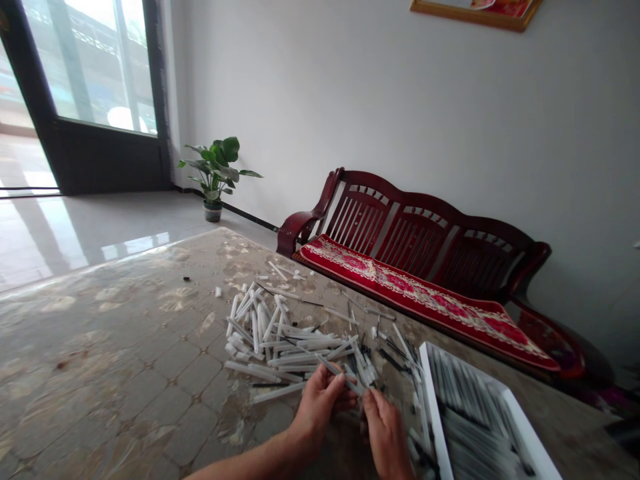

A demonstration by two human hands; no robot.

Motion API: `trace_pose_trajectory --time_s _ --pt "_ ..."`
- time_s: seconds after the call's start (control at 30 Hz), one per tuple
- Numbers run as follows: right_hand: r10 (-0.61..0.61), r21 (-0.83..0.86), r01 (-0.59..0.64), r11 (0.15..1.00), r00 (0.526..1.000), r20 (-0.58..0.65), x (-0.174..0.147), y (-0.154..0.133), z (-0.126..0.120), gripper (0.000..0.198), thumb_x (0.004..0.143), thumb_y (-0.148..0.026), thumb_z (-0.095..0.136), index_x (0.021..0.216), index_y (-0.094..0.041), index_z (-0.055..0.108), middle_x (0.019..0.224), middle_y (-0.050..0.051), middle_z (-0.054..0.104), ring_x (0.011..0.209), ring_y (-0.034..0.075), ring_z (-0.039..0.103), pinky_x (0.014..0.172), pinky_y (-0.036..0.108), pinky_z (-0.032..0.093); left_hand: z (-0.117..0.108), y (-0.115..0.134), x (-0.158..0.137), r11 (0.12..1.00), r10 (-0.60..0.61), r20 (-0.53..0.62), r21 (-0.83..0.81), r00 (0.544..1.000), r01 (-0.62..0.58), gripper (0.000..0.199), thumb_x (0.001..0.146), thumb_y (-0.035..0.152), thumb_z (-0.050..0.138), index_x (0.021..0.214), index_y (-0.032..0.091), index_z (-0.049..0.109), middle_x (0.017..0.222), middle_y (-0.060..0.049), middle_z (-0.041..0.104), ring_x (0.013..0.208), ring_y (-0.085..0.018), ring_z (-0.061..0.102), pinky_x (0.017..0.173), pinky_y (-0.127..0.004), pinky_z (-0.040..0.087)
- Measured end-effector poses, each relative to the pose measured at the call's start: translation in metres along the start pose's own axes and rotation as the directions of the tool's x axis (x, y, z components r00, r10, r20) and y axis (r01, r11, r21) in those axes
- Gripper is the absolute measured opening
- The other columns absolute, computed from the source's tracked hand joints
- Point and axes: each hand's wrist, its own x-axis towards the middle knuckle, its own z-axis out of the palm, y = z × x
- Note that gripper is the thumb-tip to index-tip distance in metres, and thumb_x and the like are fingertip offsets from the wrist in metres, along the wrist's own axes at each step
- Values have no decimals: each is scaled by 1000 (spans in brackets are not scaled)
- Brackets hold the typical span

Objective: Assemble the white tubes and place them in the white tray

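In the head view my left hand (pixel 319 405) is closed, thumb and fingers pinching a slim translucent pen (pixel 327 365) that slants up to the left. My right hand (pixel 384 427) is closed just right of it, its fingertips at the pen's lower end. Whether that end is a cap or the barrel is too blurred to tell. Beyond my hands lies a heap of white pen barrels (pixel 305 345). Thin dark refills and small black and clear parts (pixel 363 363) are scattered at the heap's right side.
At right stands a white box (pixel 530 427) holding many dark-and-clear pens in rows. The table (pixel 145 373) has a patterned cover. Behind it are a wooden bench (pixel 415 227) with a red runner, a potted plant (pixel 214 175) and a glass door (pixel 100 73).
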Motion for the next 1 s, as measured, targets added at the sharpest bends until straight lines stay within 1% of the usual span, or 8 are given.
trace_pose_trajectory --time_s 0.2,0.33,0.43,0.57,0.7,0.77,0.87,1.0 --pt "-22 -10 22 1000 1000 -12 -1 -3 -3 43 88 -63 47 77 -24 61 69 3 67 65 20 63 60 27 46 -3 -2 3 1000 11 -3 15 1000 -11 50 58 51 87 82 20 55 75 -1 72 66 -16 68 67 -32 58" --pt "150 172 -163 971 985 90 -3 -6 3 52 80 -73 52 64 -24 54 52 -1 55 49 16 53 45 25 39 -5 -2 3 998 29 41 55 999 -31 49 61 52 85 82 20 56 76 -2 73 66 -16 67 66 -31 56" --pt "317 421 -389 819 920 232 -8 -8 12 60 71 -82 54 58 -23 48 41 -5 44 34 10 39 34 22 29 -4 0 0 995 52 84 77 995 -58 47 64 54 83 82 19 56 78 -3 73 63 -15 66 65 -29 54" --pt "353 583 -505 636 863 362 -13 -7 18 67 63 -88 52 49 -24 38 31 -9 29 25 6 22 28 20 20 -1 3 -4 993 50 122 98 991 -62 46 66 53 81 84 19 57 81 -4 73 66 -15 66 66 -29 54" --pt "321 471 -517 715 841 436 2 -2 3 62 71 -83 53 62 -21 55 40 -4 50 29 9 40 32 20 28 -1 3 -1 989 53 64 131 997 -61 43 71 55 76 86 20 56 80 -1 69 69 -15 64 68 -29 53" --pt "275 380 -404 832 896 349 23 2 -10 56 75 -76 57 73 -20 63 52 0 61 36 11 50 35 20 30 -2 4 1 983 90 18 161 996 -92 42 73 57 73 85 20 56 75 2 63 67 -14 60 66 -27 52" --pt "139 123 -141 982 990 27 67 7 -26 44 79 -62 62 90 -20 69 71 2 70 54 17 62 45 25 44 -3 5 4 962 146 -8 233 989 -140 42 77 61 66 84 21 57 70 5 55 63 -13 54 61 -25 48" --pt "-45 -281 -5 960 984 -171 121 9 -37 31 93 -42 59 115 -20 65 113 8 67 94 20 66 80 35 56 -3 6 3 894 213 95 382 972 -233 43 82 63 58 86 20 58 60 6 50 56 -13 48 55 -24 43"
